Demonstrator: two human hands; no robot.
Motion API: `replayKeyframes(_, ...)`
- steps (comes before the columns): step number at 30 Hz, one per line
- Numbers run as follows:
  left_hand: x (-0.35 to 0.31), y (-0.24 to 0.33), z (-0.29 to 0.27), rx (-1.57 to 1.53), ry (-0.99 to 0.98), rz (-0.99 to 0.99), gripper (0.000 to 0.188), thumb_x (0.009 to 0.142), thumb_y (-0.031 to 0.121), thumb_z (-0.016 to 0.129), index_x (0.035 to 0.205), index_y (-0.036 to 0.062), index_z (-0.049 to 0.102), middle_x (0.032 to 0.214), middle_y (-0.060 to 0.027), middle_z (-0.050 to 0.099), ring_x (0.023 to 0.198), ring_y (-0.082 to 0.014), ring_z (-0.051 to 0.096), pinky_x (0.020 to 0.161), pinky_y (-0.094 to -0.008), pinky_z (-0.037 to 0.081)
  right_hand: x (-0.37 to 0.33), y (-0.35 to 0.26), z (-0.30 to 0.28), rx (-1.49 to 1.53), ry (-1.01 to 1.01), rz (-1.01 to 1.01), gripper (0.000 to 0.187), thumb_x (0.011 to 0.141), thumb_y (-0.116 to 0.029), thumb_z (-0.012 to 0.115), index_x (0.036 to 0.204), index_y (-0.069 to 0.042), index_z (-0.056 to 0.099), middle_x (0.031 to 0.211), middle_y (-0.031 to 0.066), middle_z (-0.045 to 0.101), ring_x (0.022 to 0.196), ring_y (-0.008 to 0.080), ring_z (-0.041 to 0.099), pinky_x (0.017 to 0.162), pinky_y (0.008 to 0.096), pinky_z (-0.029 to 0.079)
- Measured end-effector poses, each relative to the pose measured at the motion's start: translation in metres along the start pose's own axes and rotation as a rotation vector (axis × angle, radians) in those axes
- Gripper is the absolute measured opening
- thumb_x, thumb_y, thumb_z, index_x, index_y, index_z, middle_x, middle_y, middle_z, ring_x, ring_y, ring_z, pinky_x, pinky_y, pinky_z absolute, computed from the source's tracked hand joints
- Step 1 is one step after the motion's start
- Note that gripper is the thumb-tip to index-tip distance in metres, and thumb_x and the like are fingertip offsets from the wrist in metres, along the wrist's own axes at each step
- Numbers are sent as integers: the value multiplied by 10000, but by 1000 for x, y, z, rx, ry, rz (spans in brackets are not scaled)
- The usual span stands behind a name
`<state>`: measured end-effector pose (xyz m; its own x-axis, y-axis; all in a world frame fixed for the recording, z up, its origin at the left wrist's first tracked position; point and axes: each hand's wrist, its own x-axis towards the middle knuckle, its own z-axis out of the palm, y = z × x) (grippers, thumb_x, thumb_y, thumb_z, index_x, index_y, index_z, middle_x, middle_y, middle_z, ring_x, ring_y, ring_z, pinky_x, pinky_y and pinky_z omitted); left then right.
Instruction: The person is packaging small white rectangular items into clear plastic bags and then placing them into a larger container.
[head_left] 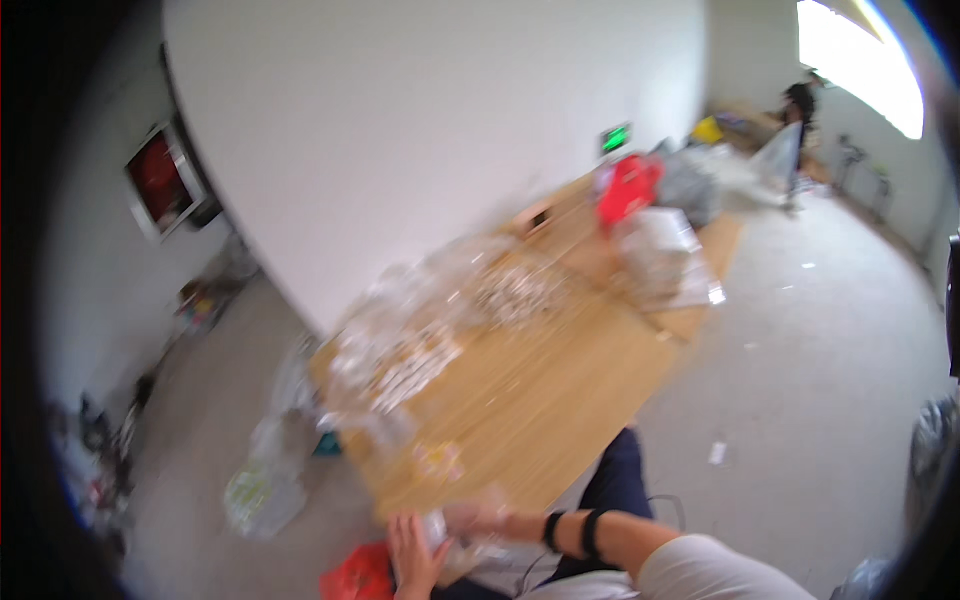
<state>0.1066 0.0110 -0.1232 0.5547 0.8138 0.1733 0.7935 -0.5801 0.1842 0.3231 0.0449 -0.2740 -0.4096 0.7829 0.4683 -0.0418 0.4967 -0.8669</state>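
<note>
At the near edge of the wooden table, my left hand [411, 552] has its fingers curled against a small white object [434, 528], whose kind is too blurred to tell. My right hand [474, 517] reaches in beside it, smeared by motion, so its fingers cannot be made out. Some clear plastic [490, 549] shows just below the hands. A red plastic bag [358, 576] lies close to my left hand, partly cut off by the lower edge. Just beyond the hands, a small yellow and pink patterned item [438, 460] rests on the tabletop.
The wooden table [540, 390] carries clear plastic bags [400, 300] and piles of small whitish pieces [515, 295] along the wall. At its far end stand a red bag [630, 188] and a white package [660, 250]. A person [798, 110] is near the window.
</note>
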Motion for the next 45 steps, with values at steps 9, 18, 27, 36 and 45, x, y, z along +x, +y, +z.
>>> replayKeyframes(9,-16,15,-17,200,-43,102,483,951,435,399,1379,218,456,1471,-134,353,1278,-395,378,1076,-628,197,-101,-104,-200,-239,297,321,337,957,-251,526,1247,-83,558,1132,68,594,1082,188,539,919,324,455)
replayKeyframes(18,-20,-1,6,165,96,115,398,914,426,475,1244,224,568,1428,-113,418,1267,-398,397,1057,-623,230,-114,-106,-176,45,344,503,354,965,-294,510,1249,-89,561,1107,59,601,1033,176,559,872,323,474)
replayKeyframes(27,5,17,15,33,-131,-132,635,842,474,592,1378,179,422,1447,-143,335,1314,-479,283,980,-651,303,-15,-79,-46,64,195,894,470,881,-498,564,1001,-53,662,797,31,666,717,119,623,640,255,483)
replayKeyframes(36,-4,28,8,31,-103,-172,561,877,469,544,1402,349,387,1488,-79,297,1350,-463,233,884,-704,342,-26,-98,-80,290,413,904,199,911,-193,634,954,-2,667,813,60,683,731,138,654,686,254,527)
replayKeyframes(45,-8,25,19,113,-22,-80,602,870,486,534,1418,277,398,1508,-21,299,1362,-427,246,1010,-748,97,-16,-96,-104,104,275,1045,200,899,-185,650,929,13,659,829,84,685,773,146,665,707,275,545)
